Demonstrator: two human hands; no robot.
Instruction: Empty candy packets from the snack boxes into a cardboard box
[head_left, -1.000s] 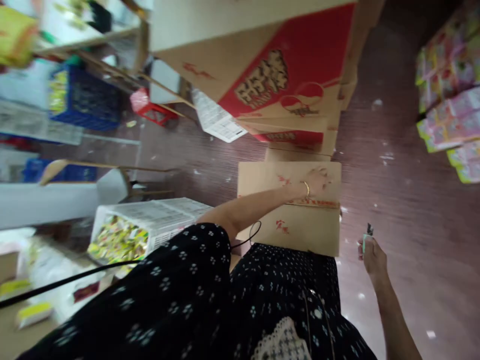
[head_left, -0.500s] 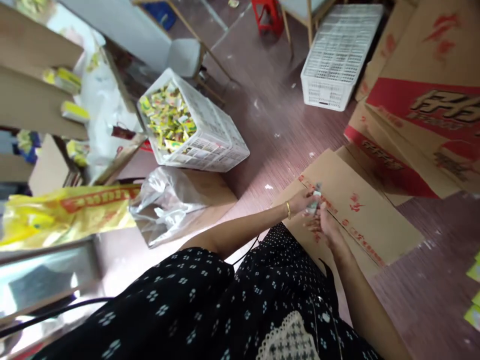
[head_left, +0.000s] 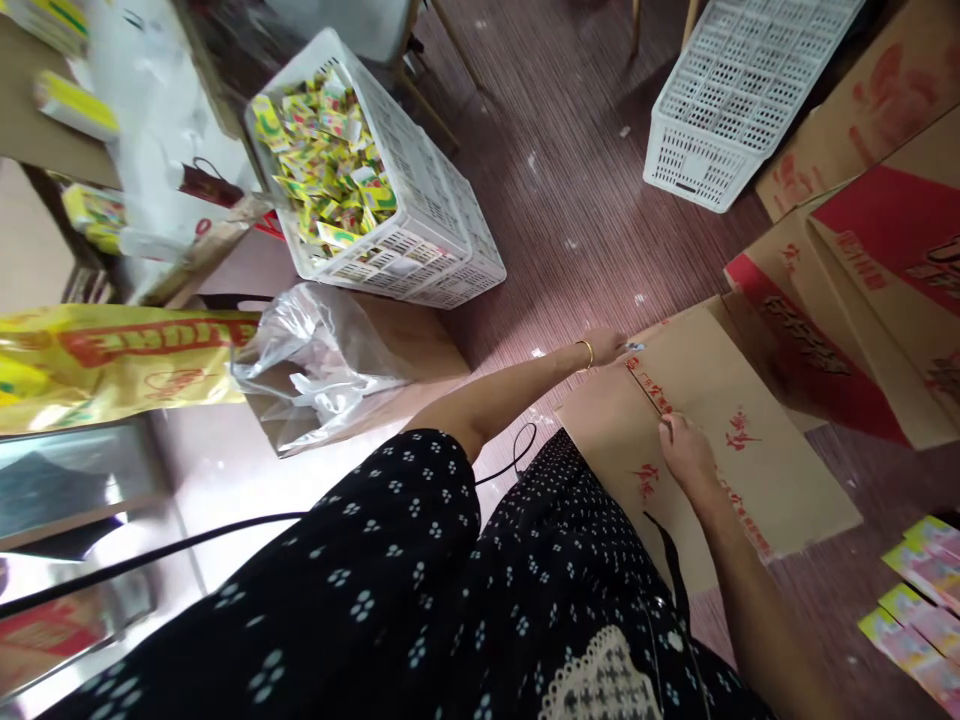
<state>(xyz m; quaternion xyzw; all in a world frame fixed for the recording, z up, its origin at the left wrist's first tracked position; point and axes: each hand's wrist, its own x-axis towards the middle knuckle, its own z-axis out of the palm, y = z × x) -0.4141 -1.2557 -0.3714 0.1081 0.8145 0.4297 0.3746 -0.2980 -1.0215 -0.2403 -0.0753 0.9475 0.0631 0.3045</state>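
A flattened brown cardboard box (head_left: 757,480) with red print lies on the floor in front of me. My left hand (head_left: 604,347), with a gold bangle at the wrist, is at the box's far left corner and pinches a small tool (head_left: 634,347) whose tip touches the end of the red-taped seam. My right hand (head_left: 686,455) rests on the box further down the same seam, fingers curled down onto it; what the fingertips touch is hidden. My dark dotted dress fills the lower middle of the view.
A white crate (head_left: 450,250) full of yellow-green packets (head_left: 330,160) stands at left, an empty white crate (head_left: 735,90) at top right. Red-printed cartons (head_left: 885,260) lie to the right, a clear plastic bag (head_left: 322,360) and yellow bag (head_left: 112,360) at left, pastel packets (head_left: 922,590) at bottom right.
The small tool went from my right hand to my left as the hands met over the box. My hands have since parted along the seam, and my head has turned left and down.
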